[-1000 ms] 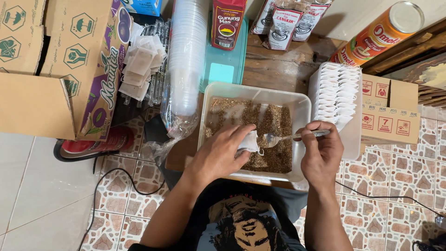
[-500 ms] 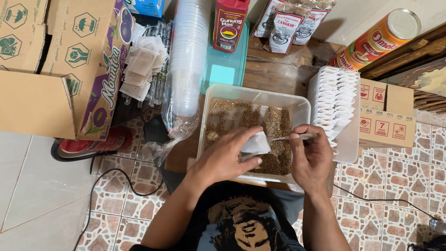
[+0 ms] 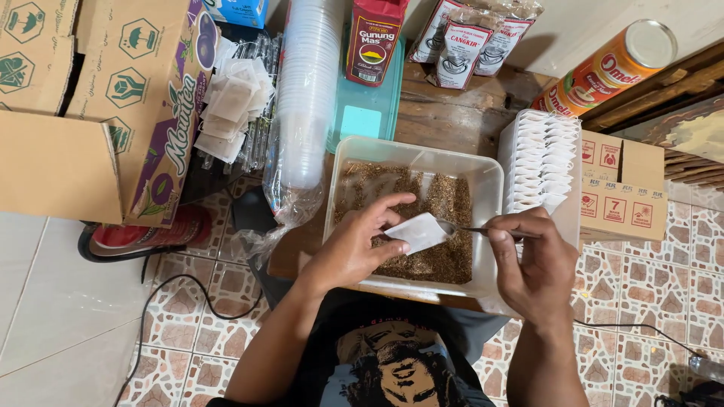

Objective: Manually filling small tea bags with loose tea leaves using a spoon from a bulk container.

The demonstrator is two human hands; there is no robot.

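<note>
1. Two bare hands work over one clear plastic tub [image 3: 492,175] of loose brown tea [image 3: 445,226]. The left hand [image 3: 354,245] pinches one small white paper sachet [image 3: 417,232] between thumb and fingers; the right hand [image 3: 532,264] is closed around the handle of one metal spoon [image 3: 471,229].
2. Counted round about: one tall stack of clear plastic cups [image 3: 305,90] in a plastic sleeve, one red tea packet [image 3: 372,39], three grey-white pouches [image 3: 467,38] leaning against the wall, one orange tin [image 3: 603,69] lying tilted, one white rack of folded sachets [image 3: 541,162], one small printed carton [image 3: 622,188] beside it, and a loose heap of empty sachets [image 3: 230,105] by the big cardboard box [image 3: 113,98].
3. The sachet sits above the middle of the tub, over the tea, its long axis roughly left to right and slightly tilted, its right end meeting the spoon.
4. The spoon lies nearly level, handle toward the right hand, bowl pointing left into the sachet's end; the bowl is mostly hidden by the paper.
5. Against a second ago: the spoon bowl was then in plain sight beside the sachet, and now it is tucked in at its end. The left hand has opened its fingers a little wider round the paper; the right hand has drawn nearer to the tub's right wall.
</note>
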